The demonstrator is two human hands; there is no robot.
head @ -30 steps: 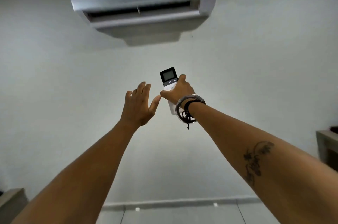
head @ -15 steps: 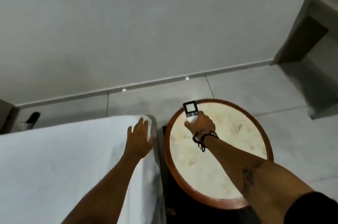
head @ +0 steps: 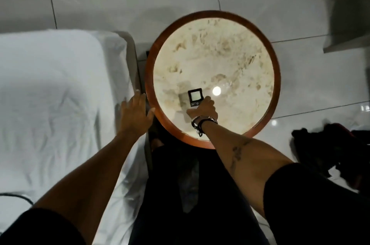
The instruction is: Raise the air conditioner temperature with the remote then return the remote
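The remote (head: 195, 97), white with a black top and a small lit screen, is held low over the round marble-topped table (head: 277, 76) with a brown wooden rim. My right hand (head: 204, 110), bracelets at its wrist, is shut on the remote's lower half and hides it. I cannot tell whether the remote touches the tabletop; its shadow lies just to its left. My left hand (head: 134, 113) is open, fingers spread, beside the table's left rim at the edge of the bed. The air conditioner is out of view.
A bed with a white sheet (head: 52, 94) fills the left side. Glossy white floor tiles (head: 312, 76) surround the table. Dark clothing (head: 328, 144) lies on the floor at right. A grey piece of furniture (head: 348, 8) stands at the top right. A lamp reflection (head: 216, 90) shines on the tabletop.
The view has swung down from the air conditioner on the wall to the round table. My right hand has brought the remote down over the tabletop; my left hand has dropped to the bed edge.
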